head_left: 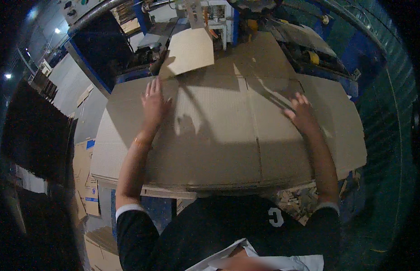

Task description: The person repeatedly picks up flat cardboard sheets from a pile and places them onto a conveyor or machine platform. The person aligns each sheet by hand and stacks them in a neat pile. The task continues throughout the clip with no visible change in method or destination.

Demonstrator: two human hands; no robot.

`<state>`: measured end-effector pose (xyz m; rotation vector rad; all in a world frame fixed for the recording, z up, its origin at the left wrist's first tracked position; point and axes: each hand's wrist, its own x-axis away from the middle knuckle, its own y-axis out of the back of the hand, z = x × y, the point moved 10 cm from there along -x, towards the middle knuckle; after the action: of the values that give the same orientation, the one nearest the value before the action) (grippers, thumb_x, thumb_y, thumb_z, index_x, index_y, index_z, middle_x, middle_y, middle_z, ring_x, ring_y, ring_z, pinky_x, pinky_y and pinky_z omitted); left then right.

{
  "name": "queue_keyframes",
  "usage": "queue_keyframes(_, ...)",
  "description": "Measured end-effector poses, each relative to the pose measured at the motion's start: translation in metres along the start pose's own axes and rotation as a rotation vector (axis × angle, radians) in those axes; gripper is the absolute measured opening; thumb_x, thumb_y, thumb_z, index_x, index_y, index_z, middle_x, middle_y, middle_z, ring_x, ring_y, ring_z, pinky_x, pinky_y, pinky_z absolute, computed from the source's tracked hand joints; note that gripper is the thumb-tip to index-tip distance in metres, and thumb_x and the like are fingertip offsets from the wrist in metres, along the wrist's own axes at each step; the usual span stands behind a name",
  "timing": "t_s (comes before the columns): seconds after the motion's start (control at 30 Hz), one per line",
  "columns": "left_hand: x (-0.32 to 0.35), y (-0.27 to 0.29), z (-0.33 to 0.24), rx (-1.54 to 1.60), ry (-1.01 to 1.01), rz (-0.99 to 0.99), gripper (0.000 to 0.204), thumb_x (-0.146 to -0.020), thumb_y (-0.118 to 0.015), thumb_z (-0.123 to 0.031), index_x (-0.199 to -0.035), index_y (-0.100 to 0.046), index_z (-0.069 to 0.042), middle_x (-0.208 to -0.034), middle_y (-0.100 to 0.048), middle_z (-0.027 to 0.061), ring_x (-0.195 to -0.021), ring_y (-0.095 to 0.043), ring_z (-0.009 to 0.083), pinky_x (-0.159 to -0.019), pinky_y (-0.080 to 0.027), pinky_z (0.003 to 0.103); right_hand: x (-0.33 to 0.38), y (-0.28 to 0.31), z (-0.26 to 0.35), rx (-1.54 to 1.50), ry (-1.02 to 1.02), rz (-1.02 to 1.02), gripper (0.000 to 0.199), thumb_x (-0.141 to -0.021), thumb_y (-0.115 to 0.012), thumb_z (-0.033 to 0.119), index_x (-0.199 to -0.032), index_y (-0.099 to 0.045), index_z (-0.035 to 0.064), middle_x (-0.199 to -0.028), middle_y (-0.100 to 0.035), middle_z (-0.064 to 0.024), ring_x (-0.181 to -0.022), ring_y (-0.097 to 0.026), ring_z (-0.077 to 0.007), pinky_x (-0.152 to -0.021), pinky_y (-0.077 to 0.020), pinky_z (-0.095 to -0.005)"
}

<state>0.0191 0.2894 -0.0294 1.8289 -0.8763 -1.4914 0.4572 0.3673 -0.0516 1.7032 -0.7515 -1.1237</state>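
Note:
A wide stack of flat brown cardboard sheets [210,158] spreads in front of me, the top one marked with crease lines and a slot. Over its far left part is my left hand [155,104], fingers stretched forward and holding nothing. My right hand [302,110] is over the far right part, thumb and fingers apart, with nothing in it. Whether either palm presses on the cardboard I cannot tell. Beyond the hands, a brighter cardboard piece [192,52] stands tilted up at the machine [219,22], where part of another brown sheet reaches between the blue side frames.
A metal bar [99,16] curves past the machine's upper left. On the floor at left lie flat cardboard pieces [88,180] beside a dark stack [34,131]. Cardboard scraps [295,203] heap below the near edge, and a green curtain-like surface [377,194] borders the right.

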Motion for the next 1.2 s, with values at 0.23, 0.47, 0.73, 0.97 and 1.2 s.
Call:
queue_keyframes(0.23, 0.200, 0.131, 0.148, -0.121, 0.659, -0.401, 0.071, -0.080, -0.065, -0.028, -0.130, -0.031, 0.009, -0.131, -0.037, 0.0301, -0.123, -0.036, 0.0389, -0.103, -0.026, 0.045, 0.208, 0.039, -0.149, 0.058, -0.510, -0.104, 0.044, -0.082, -0.057, 0.024, -0.125, -0.049, 0.0142, -0.122, -0.050, -0.0195, -0.114, -0.046, -0.0365, -0.097, -0.0363, -0.0430)
queue_keyframes(0.47, 0.243, 0.121, 0.165, -0.141, 0.958, -0.269, 0.080, -0.077, -0.064, -0.039, -0.132, -0.029, 0.008, -0.128, -0.039, 0.0314, -0.117, -0.039, 0.0452, -0.101, -0.030, 0.044, 0.297, -0.056, -0.247, 0.334, -0.641, 0.170, 0.054, -0.084, -0.054, 0.020, -0.135, -0.037, 0.0225, -0.121, -0.052, -0.0196, -0.114, -0.047, -0.0373, -0.101, -0.0318, -0.0456)
queue_keyframes(0.73, 0.182, 0.216, 0.134, 0.426, 0.680, -0.637, 0.062, -0.082, -0.061, -0.012, -0.136, -0.031, 0.000, -0.141, -0.031, 0.0176, -0.130, -0.030, 0.0245, -0.106, -0.023, 0.036, 0.313, -0.037, -0.245, -0.877, -0.989, -0.765, 0.043, -0.088, -0.052, 0.021, -0.127, -0.043, 0.0059, -0.116, -0.055, -0.0160, -0.102, -0.052, -0.0313, -0.094, -0.0363, -0.0422)
queue_keyframes(0.97, 0.193, 0.214, 0.162, 1.211, 0.556, -1.205, 0.046, -0.084, -0.054, -0.015, -0.124, -0.041, 0.004, -0.124, -0.042, 0.0216, -0.117, -0.041, 0.0290, -0.103, -0.030, 0.041, 0.289, -0.026, -0.305, -1.223, -1.008, -1.232, 0.042, -0.085, -0.053, 0.021, -0.121, -0.046, -0.0003, -0.115, -0.053, -0.0153, -0.101, -0.051, -0.0287, -0.088, -0.0404, -0.0418)
queue_keyframes(1.2, 0.221, 0.159, 0.171, 0.778, 0.565, -0.529, 0.036, -0.085, -0.053, -0.022, -0.112, -0.052, 0.002, -0.113, -0.051, 0.0140, -0.107, -0.048, 0.0229, -0.094, -0.037, 0.036, 0.249, 0.075, -0.271, -1.452, -0.654, -0.934, 0.053, -0.079, -0.056, 0.008, -0.128, -0.038, 0.0015, -0.121, -0.050, -0.0153, -0.106, -0.050, -0.0273, -0.089, -0.0409, -0.0401)
